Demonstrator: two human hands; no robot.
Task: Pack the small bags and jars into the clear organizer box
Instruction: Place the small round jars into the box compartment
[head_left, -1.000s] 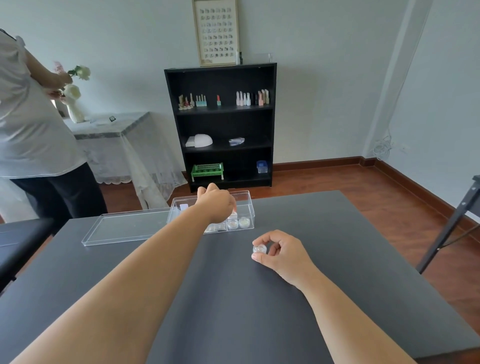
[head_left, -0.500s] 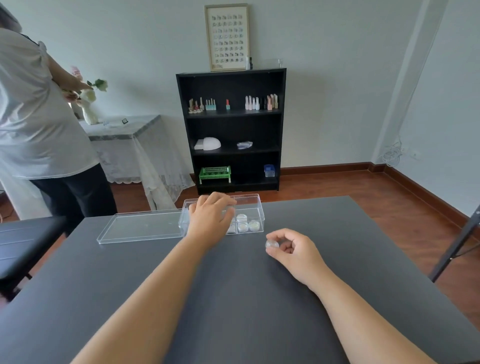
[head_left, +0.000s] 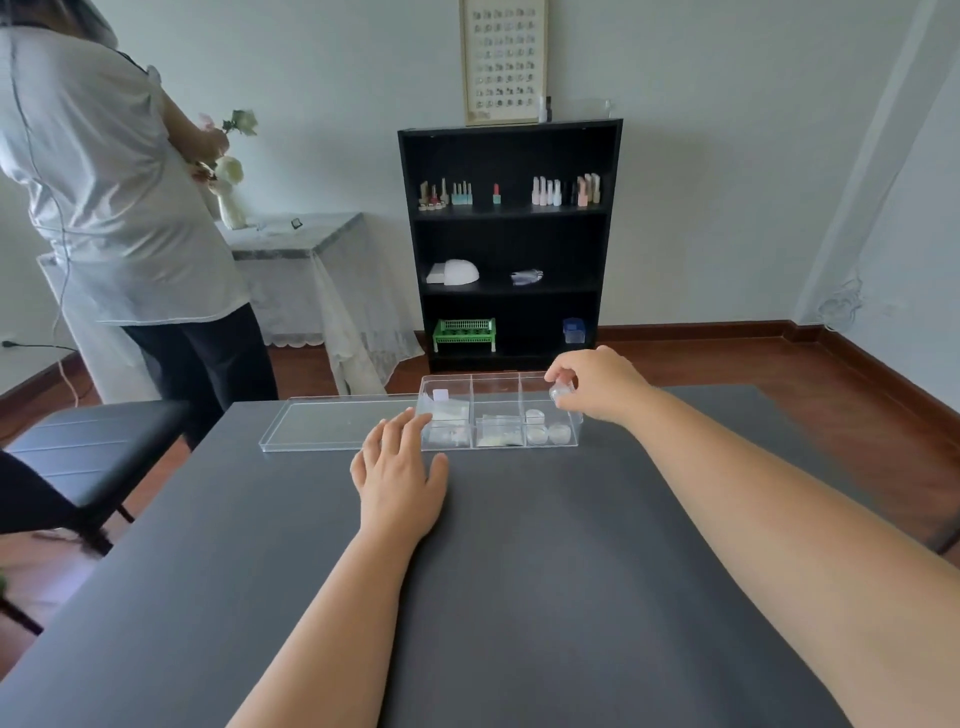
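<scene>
R hand (head_left: 597, 384) fingertip grip clamped on small jar (head_left: 561, 391), above right compartment of clear organizer box (head_left: 498, 444), L hand (head_left: 400, 467) fingers apart, flat on tabletop (head_left: 519, 571) nr box front-left corner

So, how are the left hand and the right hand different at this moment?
The left hand lies flat and open on the dark table, holding nothing; the right hand is raised and pinches a small clear jar. The left hand is at the near left corner of the clear organizer box; the right hand is over its right compartment. Both are bare.
</scene>
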